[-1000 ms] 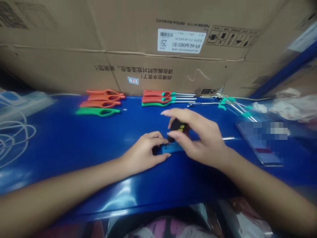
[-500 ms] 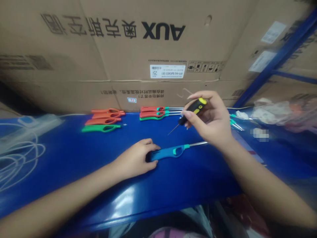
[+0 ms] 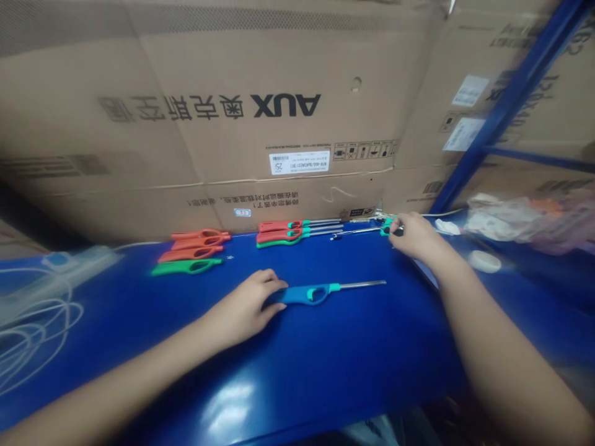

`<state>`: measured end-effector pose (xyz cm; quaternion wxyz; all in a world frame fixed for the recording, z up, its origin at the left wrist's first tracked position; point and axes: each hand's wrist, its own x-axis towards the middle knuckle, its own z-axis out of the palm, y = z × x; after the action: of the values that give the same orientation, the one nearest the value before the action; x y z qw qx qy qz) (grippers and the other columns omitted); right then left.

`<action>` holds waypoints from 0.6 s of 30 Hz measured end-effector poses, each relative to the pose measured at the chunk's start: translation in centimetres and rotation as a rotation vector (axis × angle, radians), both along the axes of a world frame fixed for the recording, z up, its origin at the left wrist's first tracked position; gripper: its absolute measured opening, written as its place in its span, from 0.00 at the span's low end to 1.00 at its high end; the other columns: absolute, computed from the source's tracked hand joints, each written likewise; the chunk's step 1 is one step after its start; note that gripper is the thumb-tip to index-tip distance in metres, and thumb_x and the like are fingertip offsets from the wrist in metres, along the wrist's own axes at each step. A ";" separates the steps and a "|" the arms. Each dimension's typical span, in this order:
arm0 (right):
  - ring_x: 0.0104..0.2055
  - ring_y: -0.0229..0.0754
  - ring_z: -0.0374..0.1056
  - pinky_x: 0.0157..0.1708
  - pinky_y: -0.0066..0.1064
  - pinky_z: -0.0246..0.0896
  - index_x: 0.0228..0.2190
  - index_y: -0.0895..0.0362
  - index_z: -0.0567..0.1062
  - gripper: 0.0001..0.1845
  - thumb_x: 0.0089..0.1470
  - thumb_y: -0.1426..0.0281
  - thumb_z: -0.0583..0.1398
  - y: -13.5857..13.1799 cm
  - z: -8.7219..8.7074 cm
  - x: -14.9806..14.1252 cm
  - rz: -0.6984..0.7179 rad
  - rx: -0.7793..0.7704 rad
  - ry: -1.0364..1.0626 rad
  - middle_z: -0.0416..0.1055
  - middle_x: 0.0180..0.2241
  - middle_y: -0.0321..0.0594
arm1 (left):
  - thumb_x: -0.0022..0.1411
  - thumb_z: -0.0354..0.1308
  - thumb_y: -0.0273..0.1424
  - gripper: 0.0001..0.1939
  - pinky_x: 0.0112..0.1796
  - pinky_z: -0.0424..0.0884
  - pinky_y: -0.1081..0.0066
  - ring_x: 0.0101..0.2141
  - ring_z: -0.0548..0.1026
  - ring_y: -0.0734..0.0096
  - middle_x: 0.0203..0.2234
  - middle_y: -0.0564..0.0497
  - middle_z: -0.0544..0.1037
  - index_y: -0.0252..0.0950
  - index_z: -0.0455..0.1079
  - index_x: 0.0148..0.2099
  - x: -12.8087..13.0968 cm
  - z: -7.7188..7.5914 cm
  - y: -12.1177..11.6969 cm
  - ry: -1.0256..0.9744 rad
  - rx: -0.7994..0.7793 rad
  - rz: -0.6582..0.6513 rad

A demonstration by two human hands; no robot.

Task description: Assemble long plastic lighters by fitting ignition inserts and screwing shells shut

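My left hand (image 3: 253, 303) is closed around the rear end of a blue long-nosed lighter (image 3: 297, 295), which lies on the table. The lighter has a turquoise trigger and collar, and its metal tube points right. At the back right, my right hand (image 3: 416, 235) reaches down with its fingers pinched beside small turquoise parts (image 3: 385, 227). Something dark shows between those fingertips, but its kind is hidden. Thin metal rods (image 3: 362, 231) lie just left of this hand.
Red and green lighters with metal tubes (image 3: 281, 234) lie along the carton (image 3: 209, 142). Orange and green lighter handles (image 3: 193, 254) are to their left. White cables (image 3: 41, 322) coil at far left. A white oval object (image 3: 484, 261) and plastic bags (image 3: 506, 217) are at right.
My right hand has moved back and down from above the blue lighter to the small parts; the black-and-yellow screwdriver it held is no longer plainly visible. My left hand stays on the lighter. The view tilted up.
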<state>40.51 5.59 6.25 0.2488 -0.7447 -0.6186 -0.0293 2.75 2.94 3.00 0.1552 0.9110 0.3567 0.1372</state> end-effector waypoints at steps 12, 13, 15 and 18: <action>0.41 0.49 0.72 0.41 0.34 0.64 0.40 0.60 0.75 0.13 0.51 0.79 0.59 -0.3 -0.8 -2.2 0.003 -0.486 -0.155 0.71 0.45 0.53 | 0.65 0.56 0.38 0.19 0.49 0.72 0.55 0.44 0.75 0.55 0.42 0.42 0.74 0.34 0.76 0.52 -2.3 1.4 12.2 -0.098 0.223 0.213; 0.42 0.49 0.73 0.41 0.34 0.65 0.41 0.60 0.75 0.13 0.52 0.79 0.59 -0.4 -0.9 -2.6 0.002 -0.522 -0.166 0.71 0.45 0.53 | 0.64 0.57 0.38 0.18 0.49 0.72 0.55 0.43 0.74 0.55 0.41 0.42 0.74 0.35 0.76 0.52 -2.3 1.4 13.0 -0.091 0.233 0.222; 0.42 0.49 0.73 0.41 0.35 0.66 0.43 0.61 0.75 0.14 0.53 0.78 0.60 -0.6 -1.0 -3.4 0.001 -0.591 -0.189 0.71 0.46 0.54 | 0.64 0.57 0.37 0.18 0.48 0.73 0.56 0.42 0.75 0.56 0.40 0.43 0.74 0.35 0.76 0.52 -2.0 1.4 14.2 -0.080 0.249 0.231; 0.45 0.48 0.73 0.43 0.37 0.68 0.47 0.62 0.74 0.15 0.56 0.75 0.61 -0.9 -1.2 -4.2 -0.004 -0.668 -0.224 0.71 0.48 0.52 | 0.65 0.57 0.35 0.16 0.49 0.72 0.58 0.42 0.75 0.58 0.40 0.44 0.74 0.36 0.76 0.52 -1.3 1.1 15.2 -0.065 0.274 0.229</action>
<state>36.31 4.69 5.05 -0.0781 -0.7784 -0.6159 0.0929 1.45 18.18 4.12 0.0243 0.8721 0.4308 0.2307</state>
